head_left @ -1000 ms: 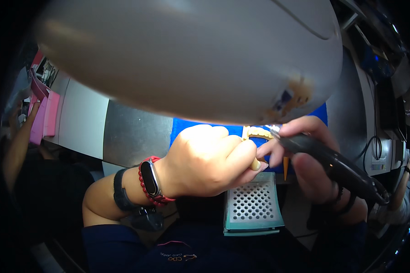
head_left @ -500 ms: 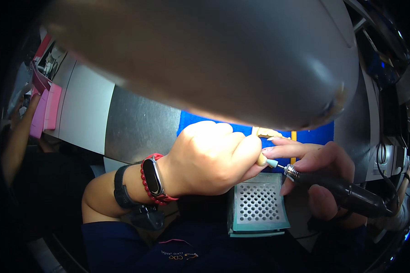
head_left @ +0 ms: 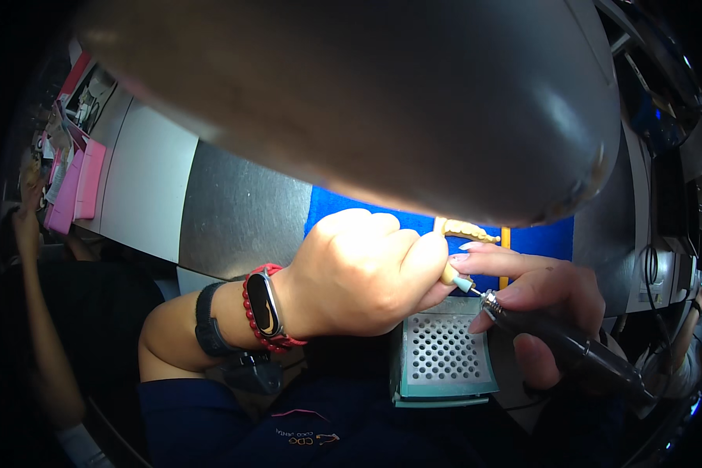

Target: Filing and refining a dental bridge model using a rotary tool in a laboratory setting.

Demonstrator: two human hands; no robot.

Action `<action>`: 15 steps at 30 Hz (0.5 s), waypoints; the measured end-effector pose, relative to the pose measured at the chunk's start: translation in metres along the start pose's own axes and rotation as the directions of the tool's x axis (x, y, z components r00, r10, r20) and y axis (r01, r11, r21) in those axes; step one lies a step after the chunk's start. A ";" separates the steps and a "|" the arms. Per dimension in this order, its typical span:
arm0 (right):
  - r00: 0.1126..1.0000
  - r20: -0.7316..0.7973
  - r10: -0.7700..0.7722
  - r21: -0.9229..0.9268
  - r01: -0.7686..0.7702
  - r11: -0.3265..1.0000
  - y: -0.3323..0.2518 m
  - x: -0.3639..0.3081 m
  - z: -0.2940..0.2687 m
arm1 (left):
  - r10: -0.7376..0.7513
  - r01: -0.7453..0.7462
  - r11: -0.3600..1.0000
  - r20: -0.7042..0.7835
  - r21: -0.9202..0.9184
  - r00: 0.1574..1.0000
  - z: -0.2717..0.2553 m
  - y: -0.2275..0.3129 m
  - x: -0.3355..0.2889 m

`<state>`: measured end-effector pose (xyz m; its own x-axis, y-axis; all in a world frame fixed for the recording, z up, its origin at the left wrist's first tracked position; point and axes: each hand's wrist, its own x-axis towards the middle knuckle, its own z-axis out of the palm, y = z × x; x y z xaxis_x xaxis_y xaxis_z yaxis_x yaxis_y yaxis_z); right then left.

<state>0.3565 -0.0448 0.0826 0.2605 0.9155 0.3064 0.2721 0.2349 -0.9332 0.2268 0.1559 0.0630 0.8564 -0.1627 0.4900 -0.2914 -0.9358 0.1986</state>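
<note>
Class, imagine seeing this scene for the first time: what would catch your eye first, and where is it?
A large, rounded grey housing fills much of the top. Below it, near the middle, the brightly lit left hand grips a small yellowish piece, while the right hand, beside it, holds a black handpiece. Lower in view sits a green-framed grille full of holes.

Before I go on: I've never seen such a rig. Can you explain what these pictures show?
No machine: these are a person's bare hands, seen by a wide fisheye camera worn on the head, looking down. The left hand holds a small yellowish piece; the right hand holds a dark handpiece, its pale blue tip at or very near that piece. Behind them, a cream tooth model and an orange stick show against a blue mat. Nearer the body is a teal-framed perforated plate. Overhead is a blurred grey shape.
</note>
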 end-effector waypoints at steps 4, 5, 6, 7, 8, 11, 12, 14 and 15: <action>0.999 0.030 -0.016 -0.050 0.018 0.999 0.000 -0.001 0.001 | 0.000 0.000 1.000 -0.043 -0.004 0.999 0.004 -0.002 -0.001; 0.999 0.040 -0.014 -0.065 0.017 0.998 0.001 0.001 0.002 | -0.008 0.008 1.000 -0.039 0.000 0.999 0.003 -0.003 -0.003; 0.999 0.042 -0.017 -0.067 0.020 0.998 0.001 0.002 0.002 | -0.011 0.011 1.000 -0.041 0.000 0.999 0.003 -0.003 -0.003; 0.999 0.045 -0.022 -0.081 0.025 0.996 0.000 0.003 0.003 | -0.011 0.012 1.000 -0.043 0.005 0.999 0.002 -0.002 -0.004; 0.998 0.049 -0.027 -0.094 0.032 0.995 -0.001 0.004 0.003 | -0.019 0.019 1.000 -0.044 0.000 0.999 0.001 -0.002 -0.005; 0.972 -0.178 0.155 0.113 -0.136 0.984 -0.008 -0.012 0.003 | -0.038 0.036 0.999 -0.078 -0.031 0.996 0.002 -0.003 0.001; 0.966 -0.242 0.090 0.156 -0.053 0.986 0.005 -0.005 0.000 | -0.076 0.076 0.997 -0.065 -0.012 0.995 0.001 -0.003 0.002; 0.939 -0.344 0.011 0.100 0.025 0.995 0.021 0.004 -0.013 | -0.146 0.139 0.988 -0.099 -0.073 0.984 0.001 -0.008 0.002; 0.928 -0.360 0.092 0.138 -0.045 0.989 0.020 0.009 -0.020 | -0.129 0.135 0.989 -0.092 0.060 0.987 -0.001 -0.015 0.003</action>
<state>0.3824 -0.0385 0.0707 0.6003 0.7542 0.2661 0.1296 0.2367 -0.9629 0.2336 0.1698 0.0626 0.8438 -0.0112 0.5365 -0.1470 -0.9664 0.2111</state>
